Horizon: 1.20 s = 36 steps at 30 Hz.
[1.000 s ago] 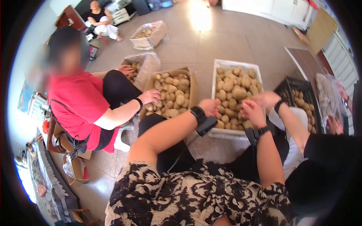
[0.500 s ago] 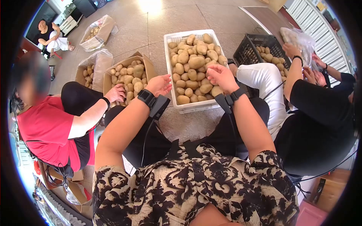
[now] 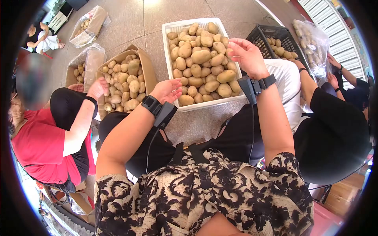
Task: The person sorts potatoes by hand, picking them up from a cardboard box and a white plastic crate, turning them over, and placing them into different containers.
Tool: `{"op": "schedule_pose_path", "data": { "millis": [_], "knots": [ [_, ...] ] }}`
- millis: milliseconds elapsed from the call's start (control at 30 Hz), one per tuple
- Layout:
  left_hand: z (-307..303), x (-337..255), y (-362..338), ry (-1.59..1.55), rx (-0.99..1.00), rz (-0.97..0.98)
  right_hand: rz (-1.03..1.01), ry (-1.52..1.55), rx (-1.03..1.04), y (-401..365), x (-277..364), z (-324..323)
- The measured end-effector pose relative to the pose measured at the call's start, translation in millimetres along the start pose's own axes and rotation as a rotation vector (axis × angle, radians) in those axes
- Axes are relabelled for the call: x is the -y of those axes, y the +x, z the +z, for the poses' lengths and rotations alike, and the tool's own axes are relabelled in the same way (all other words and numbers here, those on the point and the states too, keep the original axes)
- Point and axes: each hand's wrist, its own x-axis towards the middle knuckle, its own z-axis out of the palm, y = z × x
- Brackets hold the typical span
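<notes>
Left hand empty, beside crate | right hand spread (covers crate rim)

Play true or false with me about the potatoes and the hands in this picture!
1. The white crate is full of potatoes. True.
2. The right hand holds a potato. False: it is open and empty, raised over the crate's right edge.
3. The left hand is inside the cardboard box. False: it is open, by the white crate's near left corner.
4. A person in a red shirt reaches a hand to the cardboard box. True.
5. The black crate is empty. False: it holds potatoes too.
</notes>
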Motion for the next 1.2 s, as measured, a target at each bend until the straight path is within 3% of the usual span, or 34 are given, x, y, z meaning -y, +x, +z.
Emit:
{"op": "schedule_pose_path", "data": {
  "millis": [100, 233, 300, 367, 467, 833, 1033, 1167, 1200],
  "knots": [
    [-1.1, -2.8, 6.4, -0.005, 0.036, 0.017, 0.012, -0.132, 0.002, 9.4, -30.4, -7.0],
    [2.6, -11.5, 4.1, -0.056, 0.046, 0.016, -0.214, -0.961, -0.011, 1.7, -67.8, -14.1],
    [0.8, -11.1, 1.2, -0.084, 0.099, 0.027, -0.221, -1.119, 0.086, -0.6, -82.4, -13.2],
    [-13.7, -3.0, 9.3, -0.118, 0.118, 0.028, -0.106, -1.096, 0.192, -0.3, -83.1, -4.8],
    [-23.2, 6.5, 14.9, -0.141, 0.023, 0.024, -0.124, -1.211, 0.195, -4.4, -87.2, 4.0],
    [-27.8, 10.2, 16.9, -0.093, 0.084, -0.009, -0.019, -1.431, 0.359, 11.7, -76.1, 20.1],
    [-32.8, 17.6, 24.6, -0.100, 0.084, -0.003, 0.089, -1.393, 0.376, 8.5, -73.3, 20.6],
    [-34.4, 12.7, 16.3, -0.098, 0.108, 0.003, 0.125, -1.261, 0.343, 4.9, -57.7, 32.4],
    [-32.1, 15.1, 14.7, -0.125, 0.120, -0.015, 0.075, -1.078, 0.361, 2.6, -56.5, 34.8]
  ]
}}
